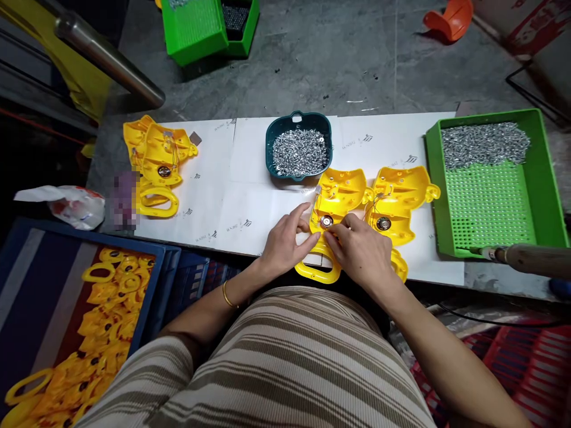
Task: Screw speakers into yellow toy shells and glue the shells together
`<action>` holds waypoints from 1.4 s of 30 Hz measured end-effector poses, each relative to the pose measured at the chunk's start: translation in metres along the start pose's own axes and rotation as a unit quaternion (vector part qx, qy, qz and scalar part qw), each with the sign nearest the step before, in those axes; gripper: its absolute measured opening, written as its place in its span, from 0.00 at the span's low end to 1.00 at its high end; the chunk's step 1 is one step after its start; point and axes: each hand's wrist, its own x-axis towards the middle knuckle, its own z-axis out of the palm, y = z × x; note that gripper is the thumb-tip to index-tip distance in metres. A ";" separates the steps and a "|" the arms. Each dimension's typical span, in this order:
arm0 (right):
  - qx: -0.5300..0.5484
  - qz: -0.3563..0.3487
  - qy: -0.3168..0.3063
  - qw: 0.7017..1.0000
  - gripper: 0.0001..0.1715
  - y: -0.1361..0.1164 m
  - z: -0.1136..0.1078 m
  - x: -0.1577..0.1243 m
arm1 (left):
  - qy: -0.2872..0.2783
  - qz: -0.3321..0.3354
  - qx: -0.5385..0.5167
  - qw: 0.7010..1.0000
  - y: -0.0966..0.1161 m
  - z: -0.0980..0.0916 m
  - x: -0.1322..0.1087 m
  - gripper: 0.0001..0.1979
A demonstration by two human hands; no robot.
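Note:
A yellow plastic shell with thin wires, a round metal speaker and a looped handle lies with its hollow side up before me. My left hand grips its left edge, index finger and thumb curved around it. Over the lower right part of the shell, my right hand has its fingers bent and drawn together just beside the speaker. What its fingertips hold, if anything, is hidden. A second yellow shell lies touching on the right, its handle partly covered by my right wrist.
A dark green basin of small metal screws stands behind the shells. On the right is a green tray with more screws, near a tool with a metal tip. More yellow shells lie left; a blue crate holds many.

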 end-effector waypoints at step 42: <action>0.738 0.046 0.078 0.669 0.15 0.026 -0.013 0.016 | -0.045 0.153 0.042 0.986 0.004 -0.018 0.053 0.13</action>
